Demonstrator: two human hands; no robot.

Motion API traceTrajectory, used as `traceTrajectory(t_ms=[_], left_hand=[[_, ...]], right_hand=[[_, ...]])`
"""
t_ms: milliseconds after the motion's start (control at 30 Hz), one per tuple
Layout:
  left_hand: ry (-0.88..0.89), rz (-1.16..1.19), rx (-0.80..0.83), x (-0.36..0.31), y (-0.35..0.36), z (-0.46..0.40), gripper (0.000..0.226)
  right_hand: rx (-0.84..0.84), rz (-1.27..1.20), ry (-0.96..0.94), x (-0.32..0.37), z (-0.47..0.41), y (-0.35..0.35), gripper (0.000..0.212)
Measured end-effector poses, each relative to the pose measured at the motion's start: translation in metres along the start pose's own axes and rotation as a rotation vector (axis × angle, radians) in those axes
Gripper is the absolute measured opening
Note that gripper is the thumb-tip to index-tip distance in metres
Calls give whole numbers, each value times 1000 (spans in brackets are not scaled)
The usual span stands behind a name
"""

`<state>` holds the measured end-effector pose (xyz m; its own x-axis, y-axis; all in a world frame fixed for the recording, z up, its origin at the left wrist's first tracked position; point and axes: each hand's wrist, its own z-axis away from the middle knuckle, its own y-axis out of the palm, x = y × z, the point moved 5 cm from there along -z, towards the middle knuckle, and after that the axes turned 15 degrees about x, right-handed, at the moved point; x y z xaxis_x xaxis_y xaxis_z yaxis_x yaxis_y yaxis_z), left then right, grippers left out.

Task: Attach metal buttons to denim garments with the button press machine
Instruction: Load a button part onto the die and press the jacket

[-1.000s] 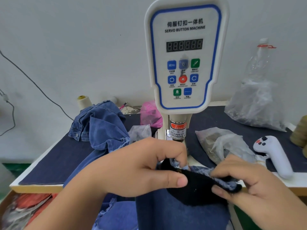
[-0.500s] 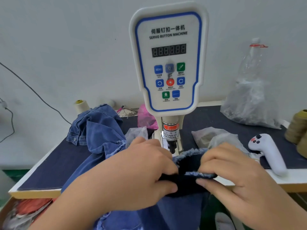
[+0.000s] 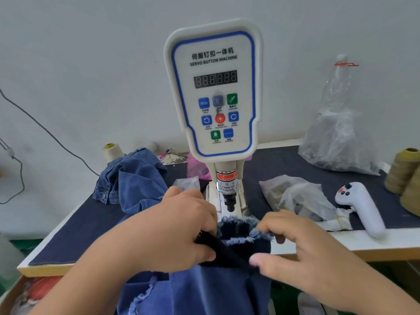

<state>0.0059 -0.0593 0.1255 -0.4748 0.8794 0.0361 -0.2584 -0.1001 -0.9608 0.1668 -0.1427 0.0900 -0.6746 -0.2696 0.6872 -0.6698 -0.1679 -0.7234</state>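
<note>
The white servo button machine (image 3: 213, 92) stands at the middle of the table, its black punch head (image 3: 230, 202) pointing down. Just below and in front of the punch lies the frayed edge of a blue denim garment (image 3: 236, 230) with a dark lining. My left hand (image 3: 172, 230) pinches the garment's left side between thumb and fingers. My right hand (image 3: 302, 248) pinches its right side, thumb underneath and fingers on the frayed edge. No metal button is visible.
A heap of blue denim (image 3: 134, 180) lies on the dark table cover (image 3: 75, 233) at the left. Clear plastic bags (image 3: 297, 198) and a white handheld controller (image 3: 361, 210) lie to the right. Thread cones (image 3: 404, 171) stand at the far right; a bag-wrapped bottle (image 3: 336, 123) at the back.
Both hands have carried the garment's frayed edge forward and up, under the machine's punch. The camera view has shifted, so the machine sits lower in the frame.
</note>
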Motion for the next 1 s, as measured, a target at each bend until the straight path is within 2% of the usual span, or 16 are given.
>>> traceTrajectory(t_ms=[100,133,167,267,367,467,567,667,800,933,1000], left_hand=[[-29,23,51,6,7,-3,29],[-36,25,68,8,9,-4,30],[-41,30,87,10,12,-4,31],[-50,67,128,11,15,-6,28],[-44,79,147,10,18,-8,31],[-50,105,161,12,23,-11,39],[-60,145,149,13,26,-12,37],[11,225,104,5,28,-14,29],[134,361,-2,-5,34,-21,34],[68,544,57,11,52,-32,42],[22,586,96,18,60,-39,40]], right_hand=[[69,-36,-29,-2,-4,7,67],[74,-40,-31,-3,-5,8,72],[75,-27,-22,-3,-6,9,71],[-11,-5,19,-3,-11,12,31],[-91,-20,36,-3,-16,12,36],[-80,-55,43,-2,-21,11,33],[-77,-48,50,-4,-24,12,28],[-86,-26,63,-7,-27,12,15],[-36,-14,71,-12,-28,11,14],[40,1,115,-22,-33,14,27],[72,-34,159,-32,-37,17,25]])
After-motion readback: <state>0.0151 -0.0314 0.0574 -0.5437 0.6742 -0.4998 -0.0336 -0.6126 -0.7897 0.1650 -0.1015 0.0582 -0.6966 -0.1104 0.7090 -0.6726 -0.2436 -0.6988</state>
